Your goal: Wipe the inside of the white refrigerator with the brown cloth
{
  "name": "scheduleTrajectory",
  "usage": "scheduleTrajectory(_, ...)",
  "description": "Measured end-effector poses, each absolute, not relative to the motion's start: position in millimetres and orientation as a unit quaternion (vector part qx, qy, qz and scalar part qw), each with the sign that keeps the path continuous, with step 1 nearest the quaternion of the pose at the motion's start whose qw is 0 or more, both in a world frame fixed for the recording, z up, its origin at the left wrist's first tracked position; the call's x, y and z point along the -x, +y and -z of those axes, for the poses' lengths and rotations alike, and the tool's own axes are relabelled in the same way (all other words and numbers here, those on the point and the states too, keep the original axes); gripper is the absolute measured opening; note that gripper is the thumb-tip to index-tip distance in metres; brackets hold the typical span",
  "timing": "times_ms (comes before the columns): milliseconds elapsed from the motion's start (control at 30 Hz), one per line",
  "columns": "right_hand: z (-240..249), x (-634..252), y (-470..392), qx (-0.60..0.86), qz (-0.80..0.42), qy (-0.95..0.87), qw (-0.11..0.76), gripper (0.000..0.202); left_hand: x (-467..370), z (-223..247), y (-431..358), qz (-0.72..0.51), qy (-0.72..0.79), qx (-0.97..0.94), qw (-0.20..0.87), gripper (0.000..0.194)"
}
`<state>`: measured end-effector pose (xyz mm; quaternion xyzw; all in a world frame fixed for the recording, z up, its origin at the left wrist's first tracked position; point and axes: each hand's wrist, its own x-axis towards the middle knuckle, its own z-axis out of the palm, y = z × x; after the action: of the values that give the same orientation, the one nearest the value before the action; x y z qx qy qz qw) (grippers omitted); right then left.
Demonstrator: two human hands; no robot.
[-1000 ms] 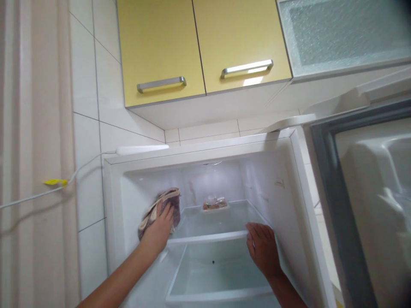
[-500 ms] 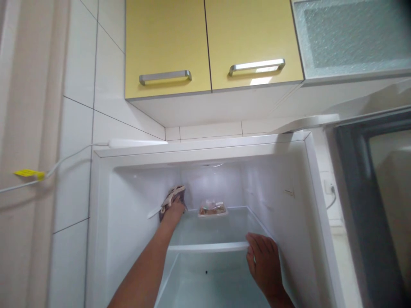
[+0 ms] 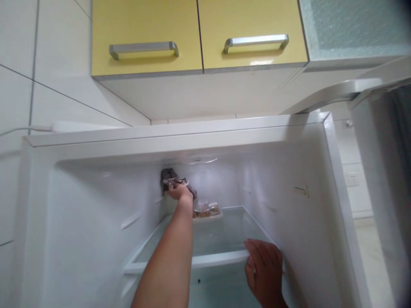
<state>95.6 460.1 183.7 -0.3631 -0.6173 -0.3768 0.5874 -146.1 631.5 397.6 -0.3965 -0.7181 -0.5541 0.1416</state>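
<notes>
Deep inside the fridge point(image 3: 105, 205), my left hand point(image 3: 180, 191) is closed on a dark patterned cloth point(image 3: 170, 176). The cloth is pressed into the back left corner, against the walls. My right hand point(image 3: 265, 267) grips the white front edge of the glass shelf point(image 3: 221, 258) near its right end, fingers bent over it. On the back of the shelf rests a small white tray of food point(image 3: 208, 211), partly hidden behind my left wrist.
The fridge door point(image 3: 382, 171) stands open on the right. Yellow cupboards point(image 3: 147, 25) with metal handles hang above. A tiny dark spot point(image 3: 199, 281) shows below the shelf. White tiled wall point(image 3: 16, 102) stands at the left.
My left hand has moved the cloth from the left side wall deeper into the back corner. My right hand stays at the shelf edge. The view has come closer to the fridge.
</notes>
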Motion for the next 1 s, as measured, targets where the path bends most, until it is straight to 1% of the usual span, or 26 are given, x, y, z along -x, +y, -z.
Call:
scheduleTrajectory(100, -183.0, -94.6, 463.5, 0.355, 0.381, -0.609, 0.598, 0.028, 113.1, -394.7, 639.9, 0.551, -0.724, 0.402, 0.104, 0.066)
scheduleTrajectory(167, -182.1, -93.7, 464.8, 0.356, 0.380, -0.606, 0.602, 0.028, 86.8, -389.5, 640.5, 0.534, -0.709, 0.449, 0.103, 0.074)
scheduleTrajectory(233, -181.2, -93.0, 465.5, 0.359, 0.378, -0.604, 0.602, 0.028, 60.0, -383.4, 639.5, 0.504, -0.683, 0.517, 0.115, 0.076)
scheduleTrajectory(367, -179.1, -93.7, 465.8, 0.362, 0.377, -0.601, 0.604, 0.028, 15.2, -373.5, 639.0, 0.417, -0.598, 0.666, 0.161, 0.070)
scheduleTrajectory(500, -176.4, -96.7, 466.9, 0.361, 0.382, -0.607, 0.597, 0.029, -6.1, -369.0, 642.4, 0.338, -0.505, 0.764, 0.215, 0.052)
scheduleTrajectory(567, -175.6, -98.1, 467.8, 0.360, 0.388, -0.610, 0.590, 0.029, -4.8, -368.7, 644.1, 0.330, -0.498, 0.766, 0.240, 0.049)
scheduleTrajectory(767, -178.8, -99.3, 466.5, 0.352, 0.396, -0.609, 0.590, 0.028, 37.6, -374.9, 642.4, 0.375, -0.586, 0.663, 0.277, 0.060)
scheduleTrajectory(900, -180.9, -100.4, 464.7, 0.350, 0.398, -0.614, 0.585, 0.028, 82.4, -382.3, 636.8, 0.412, -0.646, 0.581, 0.275, 0.060)
scheduleTrajectory(1000, -179.0, -102.3, 466.7, 0.346, 0.403, -0.619, 0.578, 0.029, 117.4, -387.1, 633.6, 0.442, -0.694, 0.511, 0.249, 0.068)
